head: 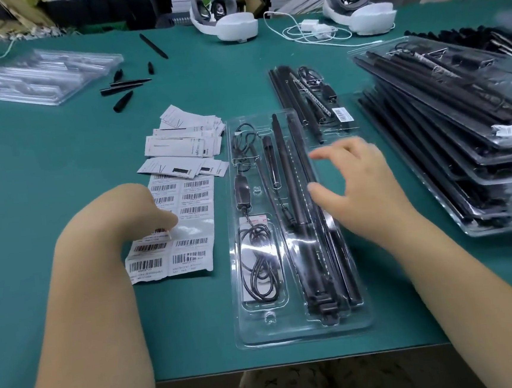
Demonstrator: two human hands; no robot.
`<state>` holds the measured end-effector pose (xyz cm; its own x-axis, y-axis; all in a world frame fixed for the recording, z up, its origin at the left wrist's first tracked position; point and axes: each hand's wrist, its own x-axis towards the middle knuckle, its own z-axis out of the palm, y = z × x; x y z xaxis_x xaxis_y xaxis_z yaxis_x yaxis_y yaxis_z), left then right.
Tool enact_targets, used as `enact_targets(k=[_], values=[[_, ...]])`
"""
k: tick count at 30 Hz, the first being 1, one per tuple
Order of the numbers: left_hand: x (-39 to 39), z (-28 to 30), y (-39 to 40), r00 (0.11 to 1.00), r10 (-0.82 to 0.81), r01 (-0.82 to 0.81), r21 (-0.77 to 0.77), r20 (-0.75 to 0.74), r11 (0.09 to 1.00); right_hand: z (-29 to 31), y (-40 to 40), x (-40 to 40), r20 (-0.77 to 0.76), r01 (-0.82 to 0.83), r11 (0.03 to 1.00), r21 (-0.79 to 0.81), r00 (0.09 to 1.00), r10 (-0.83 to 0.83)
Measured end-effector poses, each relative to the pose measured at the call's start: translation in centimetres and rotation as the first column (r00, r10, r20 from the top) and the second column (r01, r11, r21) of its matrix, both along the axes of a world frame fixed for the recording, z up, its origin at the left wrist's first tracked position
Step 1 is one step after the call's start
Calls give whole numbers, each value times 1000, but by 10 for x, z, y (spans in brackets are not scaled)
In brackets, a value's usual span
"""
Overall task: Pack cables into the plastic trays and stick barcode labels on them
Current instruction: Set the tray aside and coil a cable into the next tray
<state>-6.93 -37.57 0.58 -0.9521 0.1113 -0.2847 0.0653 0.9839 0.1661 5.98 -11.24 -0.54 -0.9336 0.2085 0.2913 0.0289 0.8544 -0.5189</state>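
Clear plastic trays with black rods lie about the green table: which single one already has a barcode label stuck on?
The clear plastic tray lying farther back, beyond the right hand; a white barcode label sits on its near end. The nearest tray has none.

Barcodes on label sheet (171, 232), text illegible

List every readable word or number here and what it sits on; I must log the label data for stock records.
Barcode label sheet: bars and print show, text too blurred to read.
White paper cards: sideways print, seemingly "Light", otherwise unreadable.
Barcode sticker on the far tray: too small to read.
Red-printed tag in the near tray: blurred.
Nothing else bears text.
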Motion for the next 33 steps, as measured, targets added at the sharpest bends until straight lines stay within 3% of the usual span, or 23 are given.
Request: enact_targets(k=[2, 5, 8, 12, 16, 18, 20, 22, 23, 25, 27, 29, 31, 33], values=[[0, -1, 0, 1000, -1, 1, 0, 3, 1000, 18, -19, -12, 82, -261, 962, 74, 963, 255], [0, 0, 0, 1000, 8, -8, 2, 12, 1000, 21, -65, -38, 311, -563, 793, 233, 816, 488], [3, 3, 0, 1000, 13, -13, -1, 23, 1000, 7, -105, -67, 454, -668, 684, 293, 727, 515], [3, 6, -3, 1000, 3, -4, 29, 26, 1000, -17, -119, -86, 566, -679, 622, 390, 710, 420], [-3, 10, -18, 997, 58, -68, 241, 48, 968, -26, -118, -88, 631, -700, 607, 376, 673, 386], [-4, 12, -26, 992, 128, -122, 464, 18, 878, -24, -118, -90, 647, -701, 609, 370, 665, 373], [-6, 14, -30, 977, 215, -145, 728, -3, 670, -25, -117, -91, 646, -695, 611, 378, 671, 364], [-6, 18, -28, 970, 242, -118, 890, 9, 441, -25, -118, -90, 641, -694, 610, 381, 674, 367], [-4, 19, -25, 977, 215, -82, 922, -1, 378, -25, -118, -89, 637, -693, 610, 383, 677, 369], [0, 19, -16, 993, 107, 12, 926, -57, 378, -22, -118, -87, 605, -687, 618, 382, 692, 394], [4, 16, -7, 994, -27, 105, 896, -104, 432, -13, -114, -85, 532, -677, 690, 257, 695, 484], [5, 11, 2, 991, -75, 133, 892, -111, 432, 4, -105, -85, 397, -571, 810, -134, 717, 572], [3, 8, 11, 993, -20, 114, 914, -116, 389, 17, -93, -88, 285, -369, 828, -422, 813, 508], [2, 3, 23, 963, 65, 213, 885, -262, 414, 24, -77, -93, 271, -195, 837, -512, 887, 373]])
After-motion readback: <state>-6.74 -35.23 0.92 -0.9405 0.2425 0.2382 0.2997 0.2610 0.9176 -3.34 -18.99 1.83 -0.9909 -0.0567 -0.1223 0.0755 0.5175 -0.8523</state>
